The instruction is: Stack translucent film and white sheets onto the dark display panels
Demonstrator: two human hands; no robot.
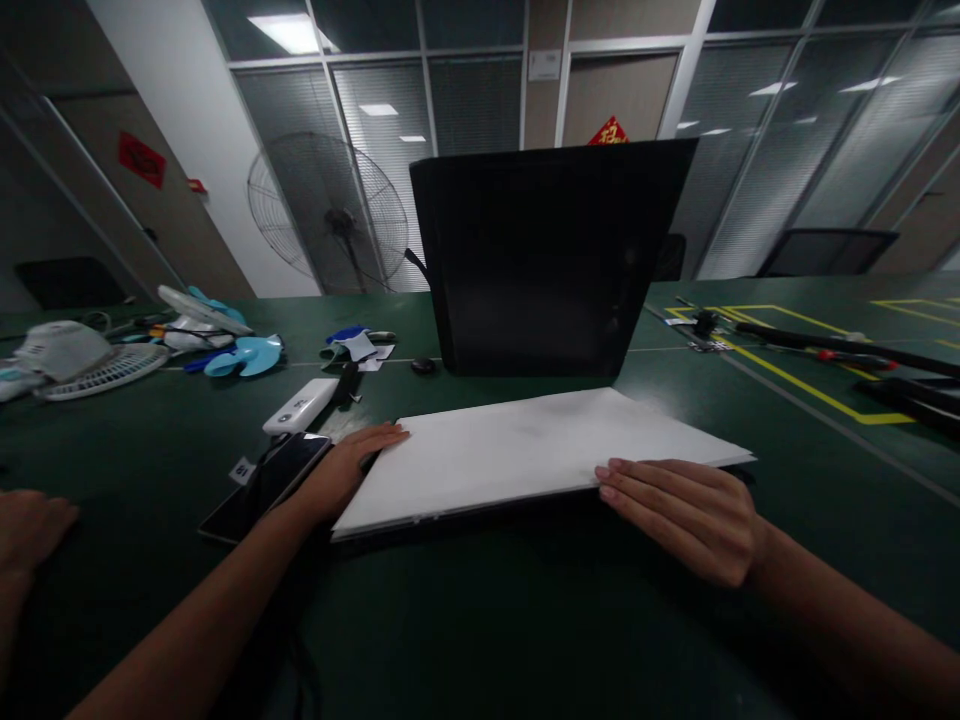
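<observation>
A stack of white paper sheets lies in front of me over a flat dark object, of which only a thin black edge shows. My left hand is closed at the left edge of the paper, its fingertips over the top sheet and its thumb hidden. At the front right edge, my right hand grips the paper with straight fingers held together on top; its thumb is out of sight below. Just behind the paper stands a large black panel, upright and tilted slightly back.
Beside my left forearm lie a dark tablet-like device and a white labelled device. Fan parts with blue blades sit at the far left. Another person's hand rests at the left edge. Black rods lie at right.
</observation>
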